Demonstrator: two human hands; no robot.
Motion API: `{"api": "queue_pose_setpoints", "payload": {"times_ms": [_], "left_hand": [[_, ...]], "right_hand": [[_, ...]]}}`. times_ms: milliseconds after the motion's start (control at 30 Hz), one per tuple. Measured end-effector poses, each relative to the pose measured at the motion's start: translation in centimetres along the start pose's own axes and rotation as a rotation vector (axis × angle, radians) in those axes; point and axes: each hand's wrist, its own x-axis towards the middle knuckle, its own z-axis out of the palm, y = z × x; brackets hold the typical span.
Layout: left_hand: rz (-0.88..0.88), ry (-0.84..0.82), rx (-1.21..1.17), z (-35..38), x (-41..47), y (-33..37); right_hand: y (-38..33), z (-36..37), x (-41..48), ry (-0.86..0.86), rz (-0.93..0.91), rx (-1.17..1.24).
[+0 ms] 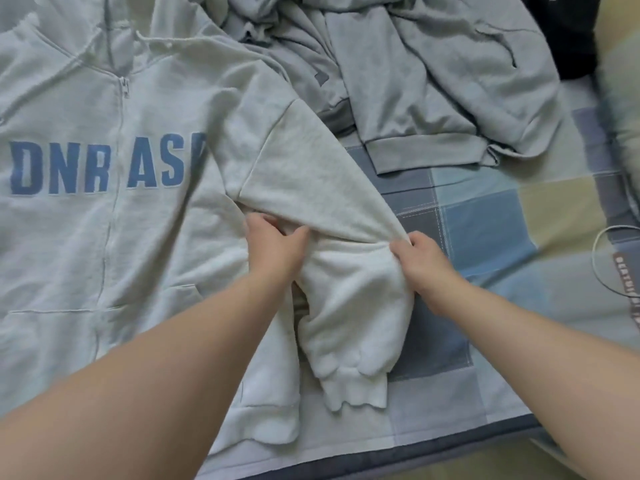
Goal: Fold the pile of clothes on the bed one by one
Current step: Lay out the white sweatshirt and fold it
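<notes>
I see the hoodie spread front-up on the bed, zipped, with blue letters across its chest. I have the left hand pinching the sleeve at its inner edge, close to the hoodie's side. The right hand grips the sleeve's outer edge, fingers curled into the cloth. Between the two hands the sleeve bends and runs down toward me, its cuff just beside the hem. The pile of grey clothes lies crumpled beyond, by the hoodie's shoulder. A black garment sits far right, and a cable loops at the right edge.
</notes>
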Motion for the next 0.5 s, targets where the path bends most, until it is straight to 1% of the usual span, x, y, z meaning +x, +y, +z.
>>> {"api": "queue_pose_setpoints", "payload": {"times_ms": [67, 133, 167, 233, 267, 300, 367, 400, 467, 500], "left_hand": [[-0.171, -0.11, -0.14, 1.2, -1.2, 0.5], [-0.22, -0.203, -0.176, 3.0, -2.7, 0.4], [-0.208, -0.198, -0.162, 4.0, -3.2, 0.3], [-0.203, -0.106, -0.125, 6.0, -4.3, 0.2], [-0.228, -0.053, -0.163, 7.0, -4.8, 0.3], [-0.284, -0.033, -0.25, 8.0, -5.1, 0.4], [-0.449, -0.103, -0.424, 10.2, -6.2, 0.6], [-0.501, -0.169, -0.443, 11.3, -6.9, 0.5], [-0.527, -0.253, -0.408, 13.2, -8.3, 0.2], [-0.531, -0.259, -0.397, 13.9, -8.9, 0.2]], "right_hand": [[-0.2, -2.7, -0.2, 0.05, -0.078, -0.021], [-0.5, -4.9, 0.2, 0.06, -0.122, 0.004], [-0.5, -5.9, 0.6, 0.033, -0.109, 0.048], [-0.1, -7.7, 1.4, -0.083, -0.039, 0.122], [0.1, -8.4, 1.9, -0.162, -0.003, 0.128], [0.3, -9.1, 2.2, -0.236, 0.031, 0.128], [1.3, -10.0, 2.9, -0.371, 0.075, 0.125], [2.1, -10.1, 3.1, -0.443, 0.089, 0.109], [3.9, -10.1, 3.2, -0.531, 0.117, 0.072], [4.7, -10.1, 3.3, -0.528, 0.116, 0.056]]}}
